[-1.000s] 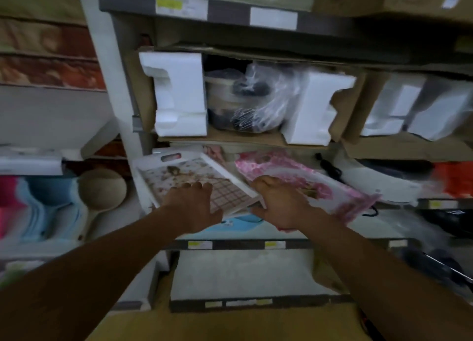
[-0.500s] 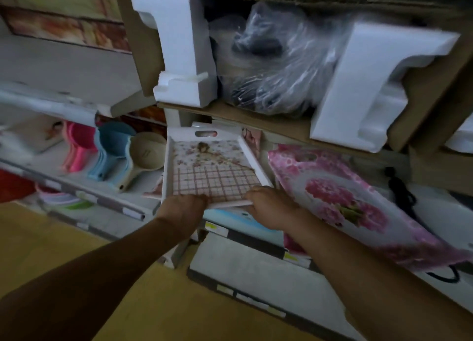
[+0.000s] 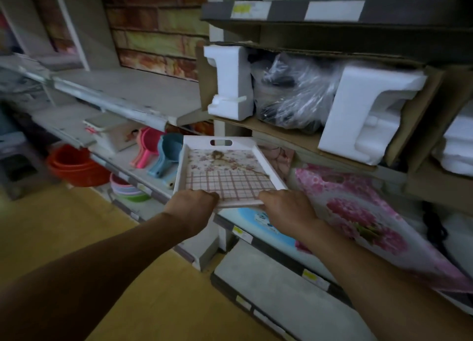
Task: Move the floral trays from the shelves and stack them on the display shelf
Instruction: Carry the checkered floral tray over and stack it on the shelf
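Note:
A white floral tray (image 3: 227, 171) with a checked lower half and a slot handle at its far end is held level in front of the shelf post. My left hand (image 3: 192, 207) grips its near left corner and my right hand (image 3: 284, 207) grips its near right corner. A larger pink floral tray (image 3: 358, 212) lies tilted on the right shelf beside my right arm. Behind the held tray, another floral piece (image 3: 277, 156) leans in the shelf.
Foam blocks (image 3: 368, 115) and a plastic-wrapped appliance (image 3: 291, 95) fill a cardboard box above. Left shelves hold pink and blue scoops (image 3: 156, 156), stacked bowls (image 3: 128, 189) and an orange tub (image 3: 74, 166). A wide bare shelf board (image 3: 143, 89) runs upper left. The floor is yellow.
The tray has come off the right shelf and travelled leftward with both hands on it. My view has swung left, bringing the left shelves into sight.

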